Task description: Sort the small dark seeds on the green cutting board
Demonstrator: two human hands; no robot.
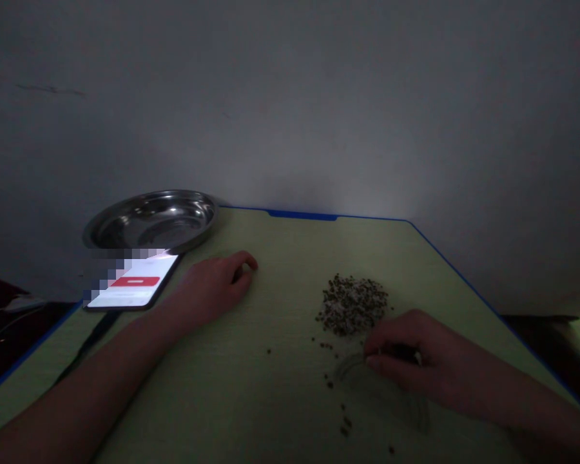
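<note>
1. By the right hand (432, 353), thumb and fingertips are brought nearly together; whether something is pinched there cannot be told.
2. Under this hand, a faint, clear curved rim (348, 366) is seen.
3. Just beyond the fingertips, the pile of dark and pale grains (352, 304) is placed on the green table (270, 406); some loose dark grains (330, 385) are scattered nearer.
4. The left hand (212, 287) is rested half-curled, nothing visibly held.
5. Beside its wrist, a lit phone (125, 298) is laid, near the metal basin (174, 222).
</note>
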